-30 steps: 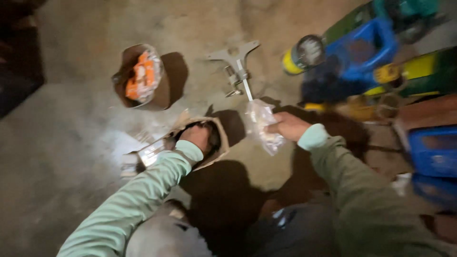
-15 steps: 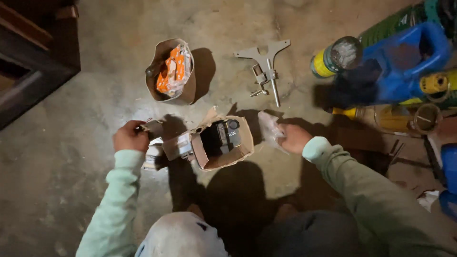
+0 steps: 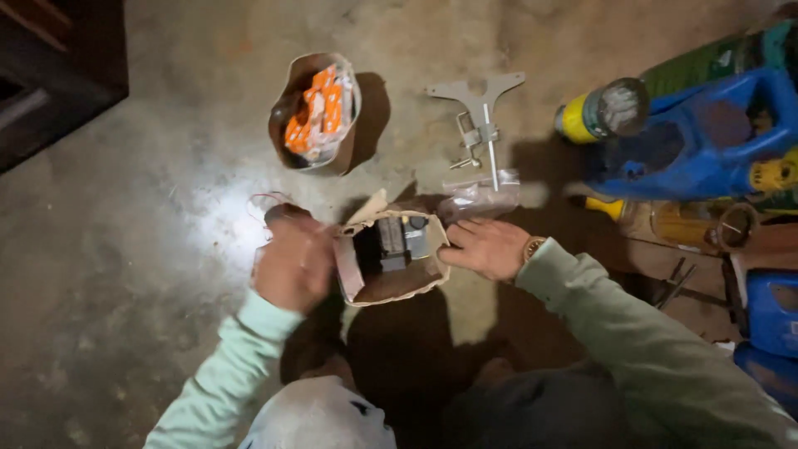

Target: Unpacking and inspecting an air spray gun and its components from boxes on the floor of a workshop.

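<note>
On the rough concrete floor, the left hand clenches something unclear; the right hand, fingers loose, touches the torn cardboard box.

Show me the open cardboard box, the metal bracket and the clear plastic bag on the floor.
open cardboard box (image 3: 397,283), head view, on its inner brown wall.
metal bracket (image 3: 478,93), head view, on its flat plate.
clear plastic bag (image 3: 482,198), head view, on its crumpled middle.
</note>
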